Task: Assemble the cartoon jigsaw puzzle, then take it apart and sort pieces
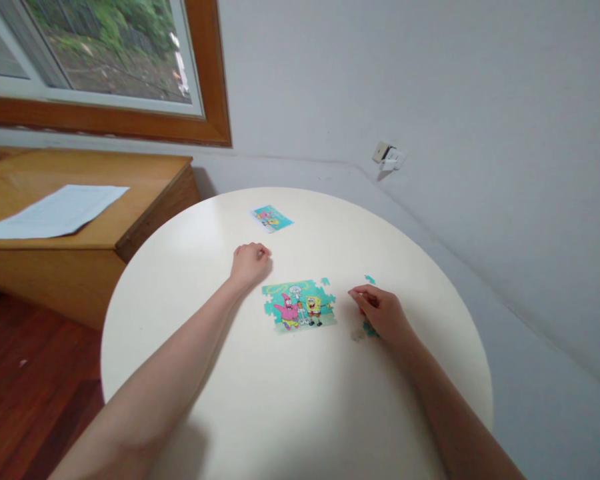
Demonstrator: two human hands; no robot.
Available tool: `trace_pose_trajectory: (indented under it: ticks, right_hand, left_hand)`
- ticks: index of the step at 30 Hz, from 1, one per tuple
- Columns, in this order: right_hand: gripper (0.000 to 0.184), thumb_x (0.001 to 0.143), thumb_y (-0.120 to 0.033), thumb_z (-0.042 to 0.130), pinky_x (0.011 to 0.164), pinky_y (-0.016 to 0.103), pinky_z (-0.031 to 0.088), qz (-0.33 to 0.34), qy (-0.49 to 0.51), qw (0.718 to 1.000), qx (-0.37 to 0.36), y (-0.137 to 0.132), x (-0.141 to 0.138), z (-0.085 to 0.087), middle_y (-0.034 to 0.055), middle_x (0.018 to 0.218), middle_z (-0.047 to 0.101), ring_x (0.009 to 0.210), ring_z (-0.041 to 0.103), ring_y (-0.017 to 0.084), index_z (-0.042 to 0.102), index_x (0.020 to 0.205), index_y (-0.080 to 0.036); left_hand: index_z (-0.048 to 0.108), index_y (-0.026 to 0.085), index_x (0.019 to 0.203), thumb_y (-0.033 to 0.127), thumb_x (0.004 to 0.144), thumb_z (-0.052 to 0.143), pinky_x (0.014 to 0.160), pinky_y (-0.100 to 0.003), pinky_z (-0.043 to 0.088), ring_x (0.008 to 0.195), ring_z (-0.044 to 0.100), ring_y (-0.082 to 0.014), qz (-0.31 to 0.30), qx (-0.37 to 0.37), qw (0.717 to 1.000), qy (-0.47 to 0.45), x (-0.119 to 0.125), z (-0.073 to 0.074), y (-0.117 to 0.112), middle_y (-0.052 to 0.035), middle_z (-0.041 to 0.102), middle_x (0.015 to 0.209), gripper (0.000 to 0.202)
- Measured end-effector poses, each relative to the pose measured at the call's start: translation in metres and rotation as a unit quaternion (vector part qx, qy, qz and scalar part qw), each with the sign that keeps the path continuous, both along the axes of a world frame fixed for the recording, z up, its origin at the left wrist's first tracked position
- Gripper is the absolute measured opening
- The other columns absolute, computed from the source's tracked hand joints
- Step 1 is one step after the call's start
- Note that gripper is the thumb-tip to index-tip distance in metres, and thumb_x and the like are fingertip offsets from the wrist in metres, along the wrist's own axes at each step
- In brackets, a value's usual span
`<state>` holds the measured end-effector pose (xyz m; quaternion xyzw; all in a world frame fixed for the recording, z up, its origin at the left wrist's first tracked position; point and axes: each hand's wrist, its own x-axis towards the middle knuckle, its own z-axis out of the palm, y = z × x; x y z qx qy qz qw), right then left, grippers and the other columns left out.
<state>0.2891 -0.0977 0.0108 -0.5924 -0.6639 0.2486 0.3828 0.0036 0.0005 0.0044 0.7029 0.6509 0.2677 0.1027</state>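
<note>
A partly joined cartoon jigsaw puzzle [300,308] lies flat on the round white table [260,407], with ragged gaps along its top and side edges. A loose teal piece [325,281] rests at its upper right corner. Beyond the puzzle's upper left corner is my left hand [251,265], its fingers curled closed. My right hand [380,312] hovers to the right of the puzzle, thumb and forefinger pinched together. Whatever either hand may hold is too small to make out. Near my right hand lie a teal piece [370,279], dark teal pieces [370,329] partly under it, and a pale piece [357,335].
A small picture card [272,218] with the same cartoon lies toward the table's far side. To the left stands a wooden desk [145,175] with paper sheets [55,212] on it. A wall socket with a plug [391,159] is behind the table, and a window [110,53] is at upper left.
</note>
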Motion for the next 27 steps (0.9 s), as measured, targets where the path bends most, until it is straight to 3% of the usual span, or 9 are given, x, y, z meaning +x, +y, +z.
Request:
trace_pose_trajectory:
  ticks: [9, 16, 18, 22, 24, 27]
  right_hand:
    - [0.051, 0.074, -0.067, 0.053, 0.036, 0.023, 0.032, -0.038, 0.021, 0.998, 0.035, 0.001, -0.002, -0.001, -0.005, 0.041, 0.045, 0.035, 0.042, 0.009, 0.063, 0.071, -0.017]
    - [0.043, 0.074, -0.059, 0.056, 0.04, 0.024, 0.032, -0.097, 0.026, 0.992, 0.081, 0.003, 0.011, 0.002, -0.0045, 0.043, 0.046, 0.039, 0.041, 0.01, 0.063, 0.07, -0.017]
    - [0.041, 0.073, -0.058, 0.057, 0.042, 0.024, 0.033, -0.069, 0.012, 0.996, 0.061, 0.002, 0.02, 0.006, -0.0035, 0.045, 0.048, 0.041, 0.042, 0.01, 0.064, 0.069, -0.017]
    - [0.034, 0.068, -0.053, 0.067, 0.063, 0.031, 0.046, 0.099, -0.06, 0.993, -0.003, -0.004, 0.031, 0.015, 0.0026, 0.066, 0.062, 0.064, 0.056, 0.017, 0.067, 0.065, -0.019]
    - [0.029, 0.064, -0.05, 0.072, 0.077, 0.036, 0.046, 0.154, -0.108, 0.982, -0.021, -0.008, 0.03, 0.019, 0.0044, 0.08, 0.064, 0.079, 0.058, 0.02, 0.069, 0.066, -0.021]
    - [0.021, 0.061, -0.044, 0.078, 0.085, 0.041, 0.041, 0.183, -0.184, 0.965, -0.046, -0.014, 0.025, 0.022, 0.0044, 0.09, 0.063, 0.09, 0.056, 0.023, 0.072, 0.07, -0.026]
  left_hand:
    - [0.072, 0.021, 0.084, 0.017, 0.075, 0.049, 0.095, -0.037, 0.044, 0.095, 0.062, -0.0235, -0.001, 0.008, 1.0, 0.014, 0.001, 0.0, -0.002, -0.0049, 0.071, 0.096, 0.025]
    - [0.072, 0.021, 0.084, 0.017, 0.076, 0.048, 0.094, -0.037, 0.043, 0.095, 0.062, -0.0233, -0.006, 0.016, 1.0, 0.015, 0.001, -0.001, -0.002, -0.0047, 0.071, 0.096, 0.025]
    - [0.072, 0.021, 0.083, 0.017, 0.076, 0.048, 0.094, -0.037, 0.043, 0.096, 0.062, -0.0232, -0.005, 0.017, 1.0, 0.015, 0.001, -0.001, -0.003, -0.0045, 0.071, 0.096, 0.026]
    - [0.072, 0.021, 0.084, 0.017, 0.075, 0.048, 0.094, -0.037, 0.043, 0.096, 0.062, -0.0235, -0.006, 0.019, 1.0, 0.012, 0.001, -0.002, -0.002, -0.0047, 0.071, 0.096, 0.026]
    - [0.072, 0.021, 0.083, 0.017, 0.075, 0.048, 0.094, -0.038, 0.043, 0.096, 0.062, -0.0239, -0.007, 0.02, 1.0, 0.01, 0.0, -0.003, -0.001, -0.0049, 0.071, 0.097, 0.026]
    - [0.072, 0.021, 0.083, 0.016, 0.074, 0.048, 0.094, -0.038, 0.043, 0.096, 0.062, -0.0243, -0.008, 0.02, 1.0, 0.007, -0.001, -0.004, -0.001, -0.0051, 0.071, 0.097, 0.026]
